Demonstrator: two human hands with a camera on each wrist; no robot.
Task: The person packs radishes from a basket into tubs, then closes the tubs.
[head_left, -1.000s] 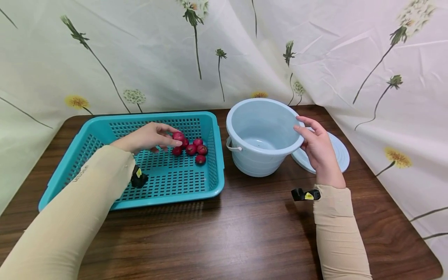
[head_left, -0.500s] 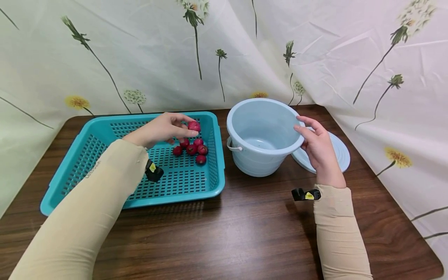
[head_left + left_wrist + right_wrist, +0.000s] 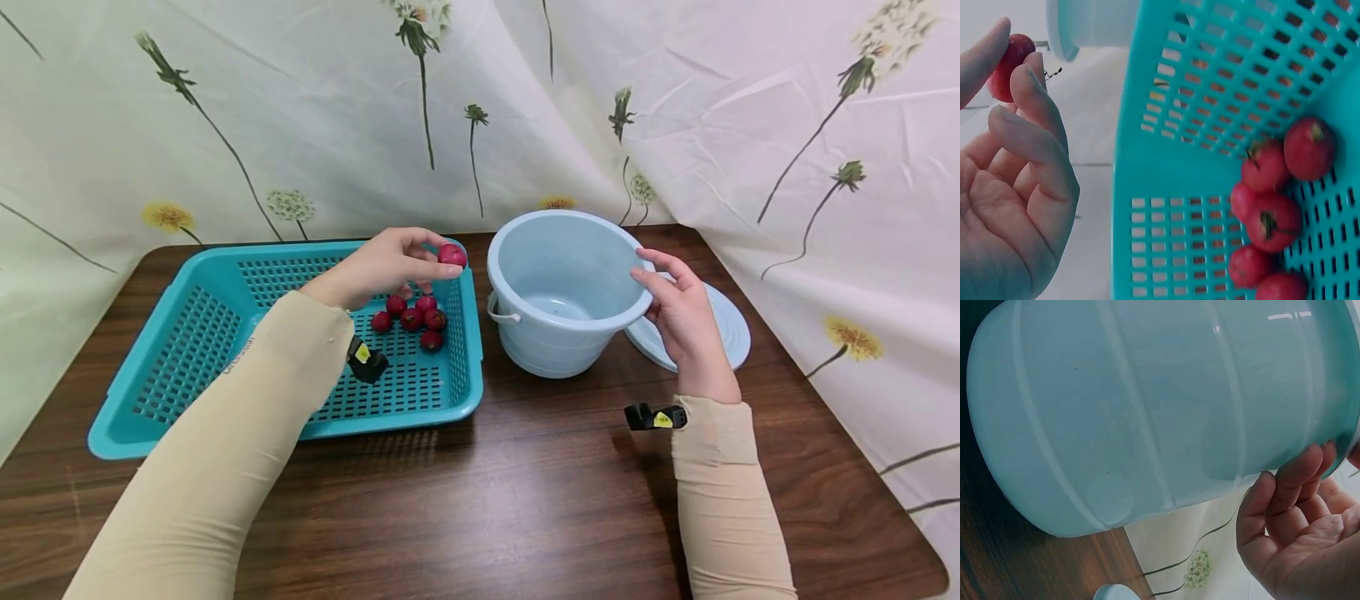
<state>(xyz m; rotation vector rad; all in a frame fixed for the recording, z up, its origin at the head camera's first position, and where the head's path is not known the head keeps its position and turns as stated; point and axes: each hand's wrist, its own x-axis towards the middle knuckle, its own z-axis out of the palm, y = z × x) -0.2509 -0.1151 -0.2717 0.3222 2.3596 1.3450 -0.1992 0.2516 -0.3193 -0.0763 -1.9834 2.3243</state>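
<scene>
My left hand [image 3: 393,265] pinches a red radish [image 3: 452,256] between thumb and fingertips, over the right back part of a teal basket [image 3: 455,414]. In the left wrist view, the held radish [image 3: 1015,59] has a thin dark root trailing from it. Several more radishes [image 3: 412,319] lie together on the basket's floor, below and to the right of that hand. With my right hand [image 3: 684,312] I grip the right rim of a light blue bucket [image 3: 555,354]. The right wrist view shows my fingers [image 3: 1297,472] against the bucket's outer wall, near the rim.
A round light blue lid [image 3: 723,325] lies on the brown wooden table [image 3: 540,492], right of the bucket and partly behind my right hand. The bucket's white handle [image 3: 502,310] hangs on its left side. A flower-print cloth [image 3: 330,108] hangs behind the table.
My left hand has lifted the radish off the group and carried it right, up to the basket's right rim near the bucket. The right hand has stayed at the bucket rim.
</scene>
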